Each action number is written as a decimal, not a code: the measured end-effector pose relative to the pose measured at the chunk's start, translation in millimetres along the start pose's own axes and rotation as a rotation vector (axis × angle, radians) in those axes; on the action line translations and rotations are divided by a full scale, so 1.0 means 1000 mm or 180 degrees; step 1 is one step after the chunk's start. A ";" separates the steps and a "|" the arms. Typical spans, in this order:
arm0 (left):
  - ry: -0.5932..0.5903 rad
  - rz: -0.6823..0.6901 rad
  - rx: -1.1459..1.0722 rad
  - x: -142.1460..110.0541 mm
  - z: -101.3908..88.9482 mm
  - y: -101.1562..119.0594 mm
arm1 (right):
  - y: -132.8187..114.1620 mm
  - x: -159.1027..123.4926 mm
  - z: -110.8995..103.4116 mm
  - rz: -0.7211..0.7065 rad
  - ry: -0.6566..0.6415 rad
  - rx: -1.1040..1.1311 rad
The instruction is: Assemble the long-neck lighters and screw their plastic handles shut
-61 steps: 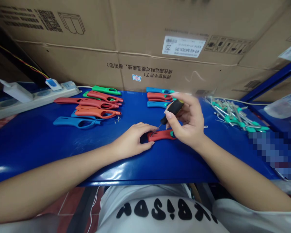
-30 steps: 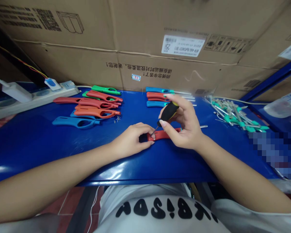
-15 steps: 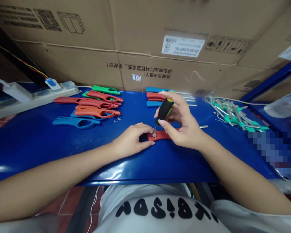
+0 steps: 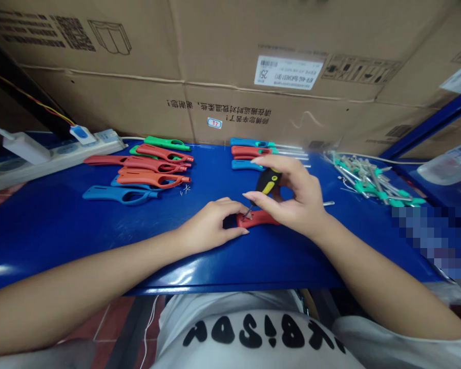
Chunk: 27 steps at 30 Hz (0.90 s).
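Head view: red handle lies on the blue table, between the 2 hands.
Left hand: thumb and forefinger curved around the red handle's left end, holding it.
Right hand: fingers wrapped on a black-and-yellow screwdriver, its tip down at the red handle's left end.
Behind red handle: 3 assembled pieces, blue, red, blue, with metal rods.
Left of red handle: mixed-colour handles, then a power strip.
Right of red handle: green-ended rods, heaped.
Carton: behind red handle; contents hidden.
Writing on carton: upside-down Chinese print ending "谢谢您!"; white label shows "25".
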<state>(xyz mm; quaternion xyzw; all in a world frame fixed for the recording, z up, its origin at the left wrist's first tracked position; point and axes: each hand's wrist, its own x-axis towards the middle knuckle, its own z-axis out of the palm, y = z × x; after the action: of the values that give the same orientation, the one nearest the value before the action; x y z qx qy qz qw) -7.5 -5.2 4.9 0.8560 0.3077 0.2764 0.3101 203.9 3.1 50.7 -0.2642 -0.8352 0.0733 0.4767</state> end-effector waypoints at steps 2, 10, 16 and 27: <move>0.0007 0.0014 -0.0004 0.000 0.000 0.000 | -0.001 0.000 -0.001 -0.0169 0.0091 -0.0076; -0.0001 0.0019 0.0033 0.000 0.001 -0.001 | -0.006 0.004 -0.012 -0.0061 -0.0031 -0.0247; -0.0014 0.0029 0.0045 0.000 0.001 -0.001 | -0.006 0.008 -0.017 0.0007 -0.0136 -0.0067; -0.0055 -0.0023 0.0068 0.001 0.000 0.000 | -0.002 0.007 -0.020 0.0553 -0.0773 0.0579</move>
<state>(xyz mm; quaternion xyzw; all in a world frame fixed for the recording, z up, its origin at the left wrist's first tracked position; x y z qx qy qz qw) -6.8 -4.2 5.1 0.8606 0.3110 0.2645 0.3045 217.4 2.7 67.5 -0.2802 -0.8506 0.2209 0.3862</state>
